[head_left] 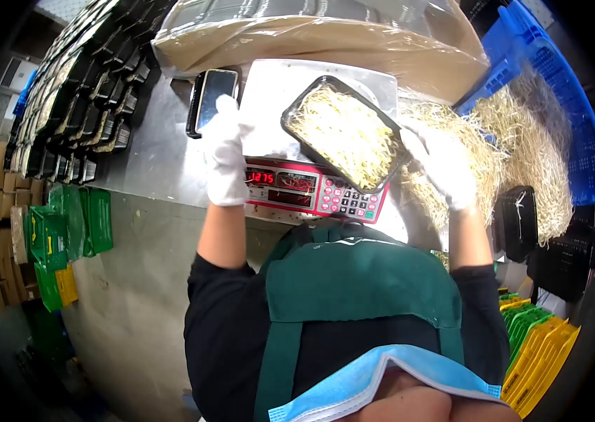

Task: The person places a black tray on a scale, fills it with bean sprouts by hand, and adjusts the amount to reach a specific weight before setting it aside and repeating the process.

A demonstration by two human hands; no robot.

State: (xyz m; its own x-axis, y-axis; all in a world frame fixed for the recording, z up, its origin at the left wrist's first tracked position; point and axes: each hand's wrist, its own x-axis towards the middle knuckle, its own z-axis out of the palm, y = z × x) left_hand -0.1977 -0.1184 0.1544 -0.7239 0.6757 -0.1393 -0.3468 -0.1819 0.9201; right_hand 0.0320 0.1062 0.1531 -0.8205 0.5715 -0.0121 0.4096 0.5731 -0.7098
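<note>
A black plastic tray of bean sprouts (pixel 343 133) is tilted at an angle over the scale's white platform (pixel 263 91) and its keypad. My right hand (pixel 445 165), in a white glove, grips the tray's right end. Also gloved in white, my left hand (pixel 225 158) is left of the scale, apart from the tray, with its fingers partly extended and nothing visible in them. Just beyond it, a phone-like device with a dark screen (pixel 217 98) lies on the metal table. The scale's red front panel (pixel 283 186) shows lit red digits.
Stacked filled black trays (pixel 76 98) rise at the left. Loose bean sprouts (pixel 522 141) spill from a blue crate (pixel 565 91) on the right. A plastic-lined box (pixel 325 42) stands behind the scale. Green crates (pixel 65 225) sit on the floor at left; a black container (pixel 517 221) is at right.
</note>
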